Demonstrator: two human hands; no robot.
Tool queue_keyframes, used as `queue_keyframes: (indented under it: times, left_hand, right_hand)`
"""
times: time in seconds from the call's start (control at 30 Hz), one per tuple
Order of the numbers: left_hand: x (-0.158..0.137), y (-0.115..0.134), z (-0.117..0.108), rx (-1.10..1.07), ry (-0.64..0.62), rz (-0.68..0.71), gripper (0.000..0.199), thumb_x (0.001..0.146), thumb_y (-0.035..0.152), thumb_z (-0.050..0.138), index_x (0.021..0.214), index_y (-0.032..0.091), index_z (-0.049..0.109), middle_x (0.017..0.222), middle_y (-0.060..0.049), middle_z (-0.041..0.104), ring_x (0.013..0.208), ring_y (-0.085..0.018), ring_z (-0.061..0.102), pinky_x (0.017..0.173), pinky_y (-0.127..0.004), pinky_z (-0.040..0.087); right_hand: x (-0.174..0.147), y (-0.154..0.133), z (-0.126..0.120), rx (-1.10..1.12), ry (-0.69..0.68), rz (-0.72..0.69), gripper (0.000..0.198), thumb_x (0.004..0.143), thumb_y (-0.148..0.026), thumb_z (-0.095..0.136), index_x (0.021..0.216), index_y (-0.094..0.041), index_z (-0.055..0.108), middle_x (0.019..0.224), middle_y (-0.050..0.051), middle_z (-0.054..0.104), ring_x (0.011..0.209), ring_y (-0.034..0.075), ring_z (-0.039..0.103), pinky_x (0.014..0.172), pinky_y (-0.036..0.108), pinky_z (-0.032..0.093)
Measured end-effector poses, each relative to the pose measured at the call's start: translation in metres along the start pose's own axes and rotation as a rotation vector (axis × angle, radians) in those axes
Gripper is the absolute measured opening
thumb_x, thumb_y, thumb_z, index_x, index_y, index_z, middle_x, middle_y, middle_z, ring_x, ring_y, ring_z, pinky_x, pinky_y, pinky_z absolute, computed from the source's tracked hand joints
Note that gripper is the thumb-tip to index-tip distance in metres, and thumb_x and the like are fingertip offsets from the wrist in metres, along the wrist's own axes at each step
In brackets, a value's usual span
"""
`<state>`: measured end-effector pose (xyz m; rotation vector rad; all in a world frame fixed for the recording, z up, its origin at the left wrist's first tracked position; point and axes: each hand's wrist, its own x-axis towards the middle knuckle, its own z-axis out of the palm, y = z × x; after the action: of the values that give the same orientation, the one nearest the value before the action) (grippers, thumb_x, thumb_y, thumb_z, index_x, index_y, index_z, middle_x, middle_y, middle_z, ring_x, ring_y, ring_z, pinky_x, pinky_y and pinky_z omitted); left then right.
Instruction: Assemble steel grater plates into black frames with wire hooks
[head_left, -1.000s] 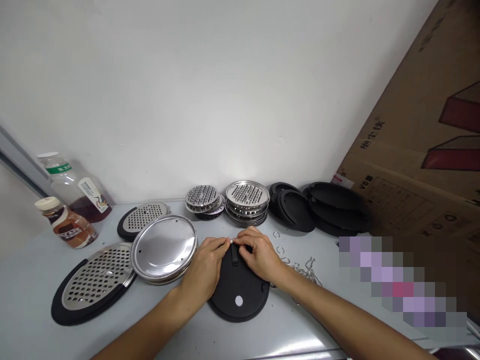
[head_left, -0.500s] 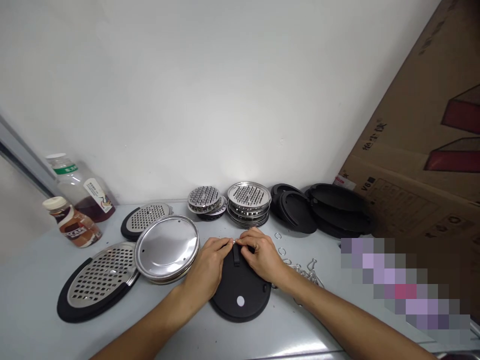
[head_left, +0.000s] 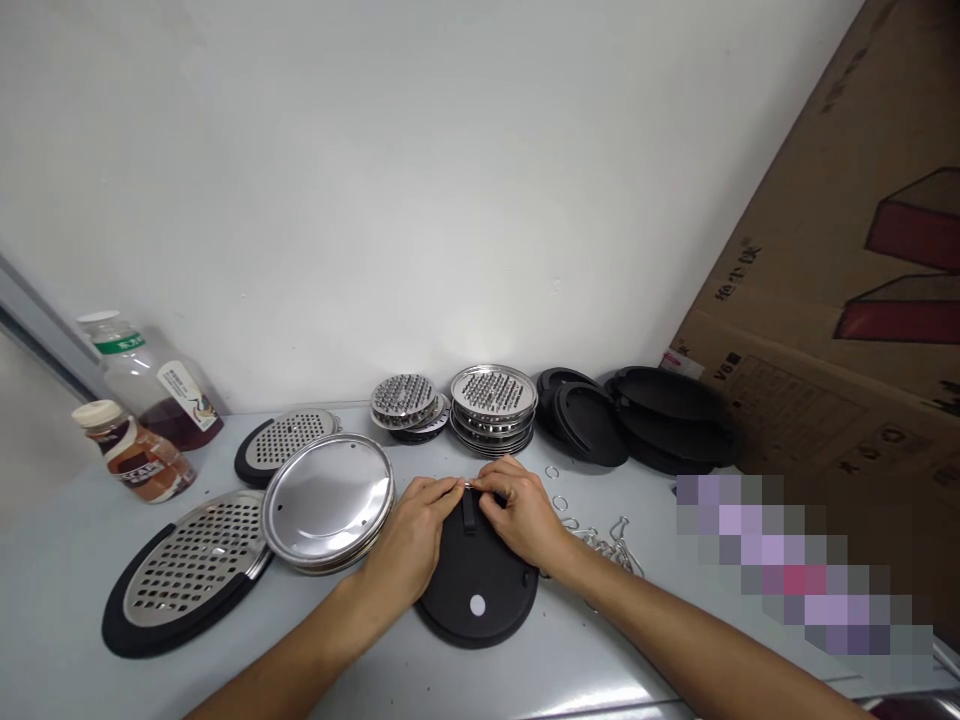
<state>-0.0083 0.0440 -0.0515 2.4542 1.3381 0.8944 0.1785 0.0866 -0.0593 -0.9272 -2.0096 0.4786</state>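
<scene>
Working a small metal piece at the end of a black strap appears to be the step in hand, and for the next move a steady two-handed pinch seems called for. The metal piece is pinched by the fingertips of both the left hand and the right hand; its shape is largely hidden. The strap is set at 12 o'clock on one round black disc, itself placed at 6 o'clock in the view. Counted around the disc are one black-rimmed grater at 9, a second grater at 10, one stack of steel plates between them, two bottles beyond, two stacks of grating discs at 11 and 12, two groups of black round parts at 1 and 2, at least two loose metal rings between these hours, and, at 3, wire clips too tangled to be counted.
</scene>
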Motion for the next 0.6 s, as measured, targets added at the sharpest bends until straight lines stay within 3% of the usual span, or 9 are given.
queue_keyframes:
  times: [0.6]
  left_hand:
    - [0.0004,0.0043,-0.0012,-0.01,0.048,-0.062,0.043,0.091,0.003,0.044,0.126,0.021,0.063,0.114,-0.008,0.068,0.105,-0.023,0.06,0.096,-0.042,0.051]
  right_hand:
    - [-0.0007,-0.0002,0.0014,-0.038,0.007,0.066,0.025,0.074,0.001,0.053,0.083,-0.018,0.067,0.081,0.004,0.067,0.082,0.02,0.057,0.076,0.032,0.045]
